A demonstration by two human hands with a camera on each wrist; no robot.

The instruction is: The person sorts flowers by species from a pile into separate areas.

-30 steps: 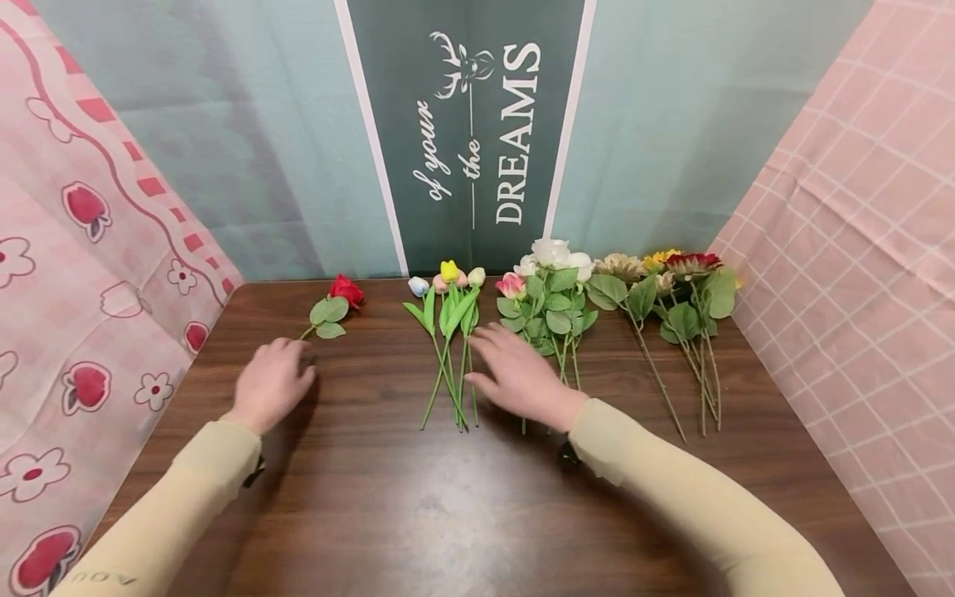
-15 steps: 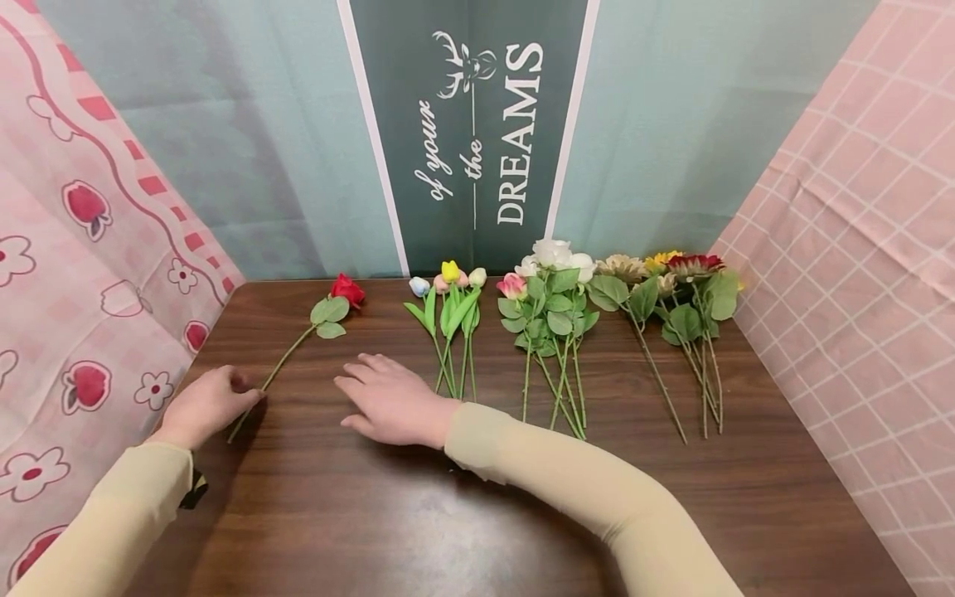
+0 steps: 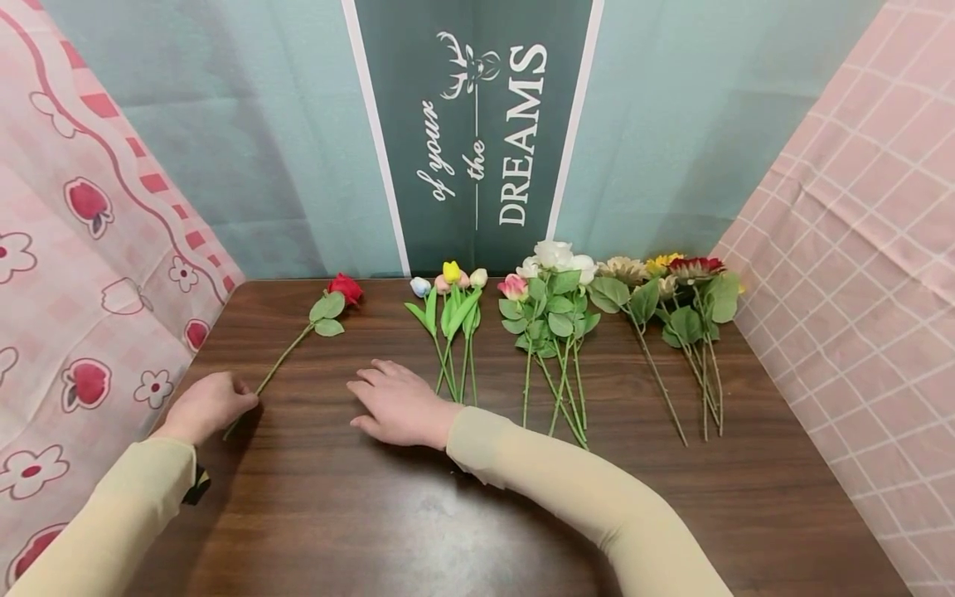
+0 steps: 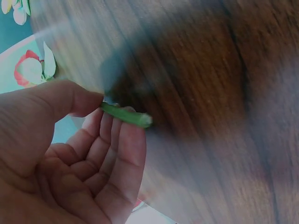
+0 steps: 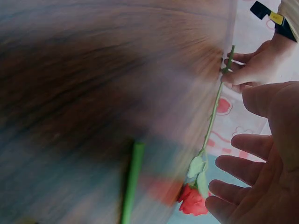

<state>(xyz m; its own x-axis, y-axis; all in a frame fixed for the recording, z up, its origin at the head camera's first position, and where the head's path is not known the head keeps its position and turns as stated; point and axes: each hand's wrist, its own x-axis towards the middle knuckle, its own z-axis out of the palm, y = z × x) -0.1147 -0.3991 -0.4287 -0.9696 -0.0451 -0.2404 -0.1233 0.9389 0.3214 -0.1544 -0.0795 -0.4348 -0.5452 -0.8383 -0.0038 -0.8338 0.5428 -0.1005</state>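
Observation:
A single red rose (image 3: 345,289) lies at the left of the table with its bloom toward the back. Near the lower end of its stem, my left hand (image 3: 203,408) pinches it between thumb and fingers; the cut stem end (image 4: 133,117) sticks out past the fingertips in the left wrist view. My right hand (image 3: 403,406) has its fingers spread and holds nothing, low over the table between the rose and the tulips (image 3: 451,272). The right wrist and sleeve hide the lower ends of the tulip stems. In the right wrist view the rose's leaves (image 5: 196,166) also show.
White and pink roses (image 3: 554,255) lie right of the tulips, stems toward me. Farther right are beige, yellow and dark red flowers (image 3: 695,267) on long stems. Printed cloths hang behind and at both sides of the wooden table (image 3: 358,514).
My left hand has slid from near the rose's leaves down to the stem's lower end and pinches it. My right hand has moved left, away from the tulips and roses.

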